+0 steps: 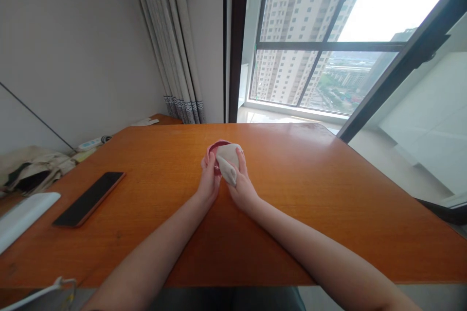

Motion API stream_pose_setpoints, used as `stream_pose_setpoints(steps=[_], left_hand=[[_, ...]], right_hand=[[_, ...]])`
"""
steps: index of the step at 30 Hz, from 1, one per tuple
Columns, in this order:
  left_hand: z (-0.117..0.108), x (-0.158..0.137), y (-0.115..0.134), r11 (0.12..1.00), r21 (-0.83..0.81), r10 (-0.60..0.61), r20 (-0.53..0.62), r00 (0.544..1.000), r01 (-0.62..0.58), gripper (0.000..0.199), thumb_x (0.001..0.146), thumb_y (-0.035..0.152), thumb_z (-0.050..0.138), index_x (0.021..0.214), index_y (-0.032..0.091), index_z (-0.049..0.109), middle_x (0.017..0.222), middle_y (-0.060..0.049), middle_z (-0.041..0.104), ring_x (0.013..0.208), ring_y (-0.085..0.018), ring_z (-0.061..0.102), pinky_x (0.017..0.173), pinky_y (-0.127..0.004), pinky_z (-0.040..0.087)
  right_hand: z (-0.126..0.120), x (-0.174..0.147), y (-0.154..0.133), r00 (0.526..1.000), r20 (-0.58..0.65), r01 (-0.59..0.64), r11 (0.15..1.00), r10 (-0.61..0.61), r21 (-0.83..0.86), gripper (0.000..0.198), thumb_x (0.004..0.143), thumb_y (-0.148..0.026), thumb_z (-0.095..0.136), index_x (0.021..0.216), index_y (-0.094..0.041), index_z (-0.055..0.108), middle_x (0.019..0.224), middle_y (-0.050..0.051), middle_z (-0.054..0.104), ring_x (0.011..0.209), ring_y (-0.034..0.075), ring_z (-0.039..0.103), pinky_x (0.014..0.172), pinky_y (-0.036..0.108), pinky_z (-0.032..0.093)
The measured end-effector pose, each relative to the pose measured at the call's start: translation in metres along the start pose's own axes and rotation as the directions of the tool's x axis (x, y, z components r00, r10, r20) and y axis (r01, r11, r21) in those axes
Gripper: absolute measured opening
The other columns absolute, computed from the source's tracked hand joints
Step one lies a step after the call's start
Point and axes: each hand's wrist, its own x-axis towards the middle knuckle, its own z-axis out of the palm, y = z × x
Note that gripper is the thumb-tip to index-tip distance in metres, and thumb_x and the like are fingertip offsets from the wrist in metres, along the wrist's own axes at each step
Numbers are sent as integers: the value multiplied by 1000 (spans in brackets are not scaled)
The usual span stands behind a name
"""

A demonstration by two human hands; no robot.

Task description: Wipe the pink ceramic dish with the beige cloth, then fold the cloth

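Note:
Over the middle of the wooden table (175, 155), both hands are close together. My left hand (208, 179) is closed round a small pink item (215, 147) with a curved rim, perhaps a bowl or cup; its exact kind is not clear. In my right hand (242, 182) is a light grey cloth (228, 158), its fingers closed on it. The cloth lies against the pink item and covers its right side. A folded corner of cloth hangs toward me between the hands.
A dark phone (91, 199) with an orange edge lies on the left, near a white object (27, 214). Beyond it are a power strip (93, 143) and a beige fabric bundle (32, 170). A white cable (40, 295) is at the front left edge. A curtain (171, 43) hangs behind.

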Motion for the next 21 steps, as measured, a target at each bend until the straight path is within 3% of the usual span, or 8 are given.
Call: stream_pose_setpoints(steps=[4,8,10,14,16,18,21], left_hand=[[-3,-3,1,982,71,-180,67,981,176,47,79,51,55,114,20,55,115,-9,63,103,-21,60,80,-32,51],[-6,-3,2,890,254,-428,184,885,378,46,75,40,63,115,19,55,109,-10,65,91,-22,65,75,-35,54],[-6,-3,1,882,266,-445,202,872,389,43,74,34,64,114,19,55,105,-10,66,85,-20,65,74,-34,54],[-2,-1,-1,970,116,-228,126,966,213,47,73,25,68,116,25,51,111,-4,63,89,-15,63,79,-29,52],[0,-2,2,988,80,-147,164,976,135,55,70,21,72,119,28,49,116,-3,61,97,-14,61,83,-27,50],[0,-3,6,983,89,-177,258,950,159,56,69,23,73,119,29,51,120,-3,60,105,-16,59,87,-26,49],[-3,-5,10,928,151,-373,361,854,341,46,77,43,64,119,27,55,124,-6,59,113,-22,56,87,-30,50]], right_hand=[[-18,10,19,992,-118,49,996,-39,80,36,85,-21,43,119,-21,55,151,6,21,138,25,23,113,44,23],[-47,24,45,994,-77,89,981,-77,172,43,80,-19,43,122,-22,52,130,6,51,122,23,47,106,41,36],[-48,25,48,996,-70,70,983,-59,172,45,80,-20,43,124,-22,52,130,6,51,123,23,46,106,41,36],[-23,14,31,995,-98,-19,993,31,116,43,85,-24,43,127,-23,51,151,3,20,135,24,31,112,41,27],[-11,8,20,987,-144,-54,992,70,110,41,86,-25,44,126,-23,52,154,1,8,137,24,27,112,39,26],[-11,8,16,977,-199,-52,992,75,118,39,85,-25,45,122,-23,53,153,1,11,136,23,27,112,39,27],[-29,15,23,979,-202,2,987,31,162,40,82,-21,44,121,-23,53,143,5,36,130,23,38,110,40,31]])
